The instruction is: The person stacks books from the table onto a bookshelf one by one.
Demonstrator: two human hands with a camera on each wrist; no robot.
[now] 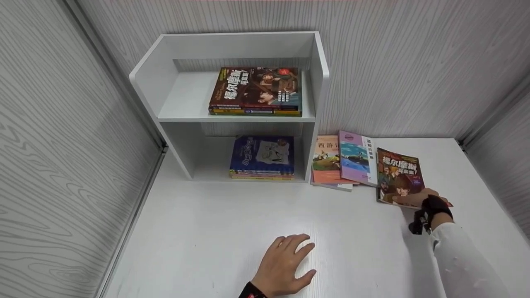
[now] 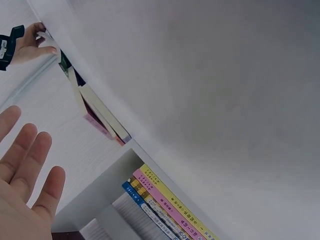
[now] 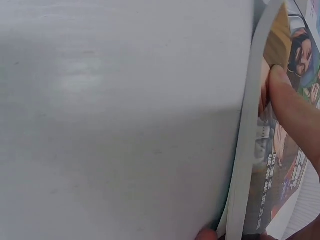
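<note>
At the right of the head view, my right hand (image 1: 420, 198) holds the near edge of a dark comic-style book (image 1: 399, 171) with several drawn faces on its cover. The right wrist view has the thumb (image 3: 292, 107) pressed on the cover of this book (image 3: 265, 195), and a fingertip (image 3: 206, 234) shows by its pale page edge. The cover bends up under the thumb. My left hand (image 1: 285, 265) is over the near middle of the white table, fingers spread and holding nothing; the left wrist view shows its palm side (image 2: 22, 185).
A two-level white shelf (image 1: 174, 95) stands against the back wall. Dark brown books (image 1: 256, 89) are stacked on top, blue-covered ones (image 1: 263, 157) below. Beside it, a purple-edged book (image 1: 358, 157) overlaps an orange one (image 1: 325, 159). Grey wood-grain walls (image 1: 54, 165) enclose the table.
</note>
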